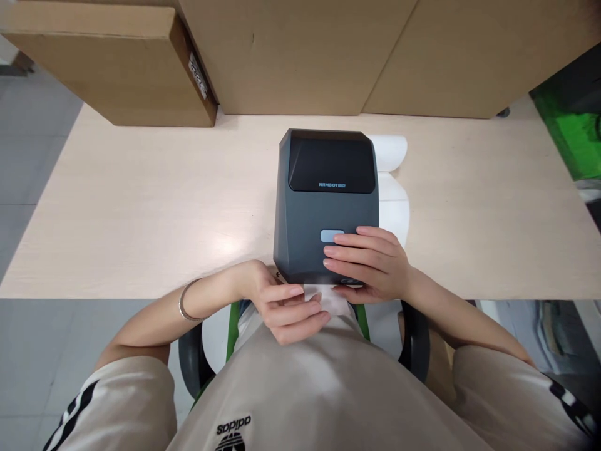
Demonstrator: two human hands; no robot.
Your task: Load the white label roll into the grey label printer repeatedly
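Observation:
A dark grey label printer with a glossy black window and a pale button stands near the table's front edge. White label paper comes out below its front edge, over my lap. My left hand is closed on this paper, its thumb and fingers about the paper's left part. Across the printer's front right corner lies my right hand, four fingers along the top and the thumb at the front edge by the paper. More white paper shows along the printer's right side, partly hidden by it.
The printer rests on a light wooden table. A flat cardboard box stands at the back left, beside large cardboard panels along the back edge. A black chair armrest is below the table edge. Something green sits at far right.

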